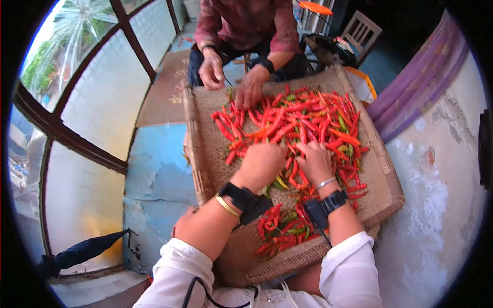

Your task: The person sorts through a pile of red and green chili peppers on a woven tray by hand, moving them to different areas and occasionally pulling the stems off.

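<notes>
A heap of red chili peppers (pixel 287 120), with a few green and orange ones among them, lies in a shallow woven tray (pixel 205 110). My left hand (pixel 262 163) is closed above the near side of the heap, its fingertips mostly hidden behind the knuckles. Just to its right, my right hand (pixel 316 161) has bent fingers closed at a red chili pepper. Only a small gap separates the two hands. Nearer my body, a smaller pile of chili peppers (pixel 285 231) lies in the tray below my wrists.
Across the tray sits a person in a dark red shirt (pixel 246 23), one hand (pixel 249 92) in the peppers, the other (pixel 211 72) raised at the rim. Windows (pixel 97 97) and a folded umbrella (pixel 87 251) are left; a wall (pixel 426 179) and purple curtain (pixel 416 82) stand right.
</notes>
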`<state>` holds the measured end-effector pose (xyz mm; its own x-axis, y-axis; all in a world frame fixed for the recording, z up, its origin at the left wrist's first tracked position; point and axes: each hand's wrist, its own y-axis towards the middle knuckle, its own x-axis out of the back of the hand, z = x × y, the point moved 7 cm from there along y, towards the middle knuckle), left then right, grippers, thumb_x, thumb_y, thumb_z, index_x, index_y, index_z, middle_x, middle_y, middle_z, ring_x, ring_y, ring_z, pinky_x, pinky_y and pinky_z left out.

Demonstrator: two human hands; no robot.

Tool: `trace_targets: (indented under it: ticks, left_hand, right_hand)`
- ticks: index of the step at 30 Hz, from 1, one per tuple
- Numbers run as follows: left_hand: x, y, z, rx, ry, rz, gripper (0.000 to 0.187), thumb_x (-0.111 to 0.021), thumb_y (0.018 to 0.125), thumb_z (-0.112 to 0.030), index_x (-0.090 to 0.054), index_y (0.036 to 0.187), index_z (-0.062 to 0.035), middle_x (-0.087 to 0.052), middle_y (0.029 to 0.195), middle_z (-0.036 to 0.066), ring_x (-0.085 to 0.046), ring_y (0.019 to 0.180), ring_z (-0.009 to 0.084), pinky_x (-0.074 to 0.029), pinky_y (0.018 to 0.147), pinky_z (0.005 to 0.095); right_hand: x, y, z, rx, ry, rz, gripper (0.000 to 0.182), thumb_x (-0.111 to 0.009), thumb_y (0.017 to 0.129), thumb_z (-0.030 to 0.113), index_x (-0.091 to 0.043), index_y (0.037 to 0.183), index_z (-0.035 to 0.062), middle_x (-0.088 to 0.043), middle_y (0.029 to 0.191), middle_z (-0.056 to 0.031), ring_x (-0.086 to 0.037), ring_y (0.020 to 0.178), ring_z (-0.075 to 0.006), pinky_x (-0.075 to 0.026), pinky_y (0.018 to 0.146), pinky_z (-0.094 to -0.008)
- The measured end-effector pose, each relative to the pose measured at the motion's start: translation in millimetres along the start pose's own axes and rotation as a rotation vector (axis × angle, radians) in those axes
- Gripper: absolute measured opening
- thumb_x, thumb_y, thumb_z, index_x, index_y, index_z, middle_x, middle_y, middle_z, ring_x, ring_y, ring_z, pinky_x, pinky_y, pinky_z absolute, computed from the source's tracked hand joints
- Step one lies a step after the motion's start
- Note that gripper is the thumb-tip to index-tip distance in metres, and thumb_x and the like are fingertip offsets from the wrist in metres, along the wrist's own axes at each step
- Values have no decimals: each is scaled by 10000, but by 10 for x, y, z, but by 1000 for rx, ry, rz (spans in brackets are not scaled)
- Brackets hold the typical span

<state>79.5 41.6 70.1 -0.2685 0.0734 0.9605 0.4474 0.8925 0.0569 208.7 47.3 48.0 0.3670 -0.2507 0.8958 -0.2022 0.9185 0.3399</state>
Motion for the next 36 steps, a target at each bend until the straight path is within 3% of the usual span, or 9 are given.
trace_targets:
  ticks: [6, 9, 12, 17, 21, 29, 30, 33, 36]
  left_hand:
    - [-48, -27, -92, -80, 48, 28, 269, -576, 766, -253, -556, 976, -86, -604, 797, 92, -613, 656, 274, -490, 526, 387]
    - [89, -56, -130, -84, 17, -90, 355, -577, 767, -228, -518, 1091, -96, -589, 925, 101, -615, 659, 267, -491, 524, 376]
    - [107, -48, -143, -119, -5, -181, 421, -584, 752, -182, -490, 1155, -110, -559, 1026, 104, -616, 653, 261, -493, 527, 370]
    - [155, -53, -154, -203, -33, -222, 301, -580, 721, -151, -569, 1018, -101, -577, 961, 91, -615, 644, 262, -494, 521, 357]
    - [101, -16, 54, -146, 151, -161, 60, -563, 697, -120, -581, 745, -89, -583, 711, 77, -611, 596, 245, -494, 496, 364]
    - [245, -141, 563, 114, 253, -150, 125, -502, 789, -87, -594, 873, -74, -591, 815, 88, -617, 697, 257, -495, 559, 361]
    - [240, -147, 545, 118, 243, -149, 125, -502, 789, -87, -594, 873, -74, -591, 815, 88, -617, 697, 257, -495, 559, 361]
    - [167, -132, 445, 113, 223, 32, 133, -507, 782, -84, -597, 879, -75, -605, 808, 96, -622, 717, 257, -498, 574, 365]
    - [118, -120, 390, 113, 219, 133, 141, -533, 767, -97, -600, 888, -73, -604, 773, 94, -620, 708, 265, -501, 588, 373]
  right_hand:
    - [-87, 15, -162, -59, 72, -22, 144, -634, 694, 140, -646, 833, 108, -584, 744, -106, -558, 747, -303, -441, 697, -409]
    - [-65, -25, -230, -297, 352, 86, 129, -610, 703, 76, -642, 827, 62, -616, 736, -98, -581, 667, -250, -463, 640, -353]
    - [-215, -143, -147, -619, 1163, 315, 54, -567, 744, 6, -587, 793, 17, -569, 715, 9, -508, 594, -71, -412, 534, -210]
    - [-81, -191, 234, -531, 1313, 475, 58, -561, 769, 6, -579, 819, 30, -560, 708, 11, -484, 573, -60, -392, 516, -199]
    - [-34, -115, 211, -475, 1259, 417, 130, -569, 790, 48, -589, 914, 15, -572, 748, 15, -518, 663, -53, -425, 602, -196]
    - [134, 110, 3, -124, 417, 53, 160, -606, 733, 99, -598, 877, 31, -576, 779, -86, -571, 672, -226, -469, 655, -339]
    - [145, 153, 41, -42, 215, 2, 194, -621, 697, 105, -596, 881, 48, -549, 850, -90, -548, 828, -272, -451, 735, -378]
    - [163, 290, 373, 308, -63, -171, 214, -624, 675, 106, -591, 884, 75, -524, 914, -84, -490, 962, -267, -415, 794, -389]
    - [-64, 287, 408, 341, -175, -129, 167, -576, 699, 107, -582, 866, 91, -506, 906, -73, -469, 960, -258, -396, 790, -387]
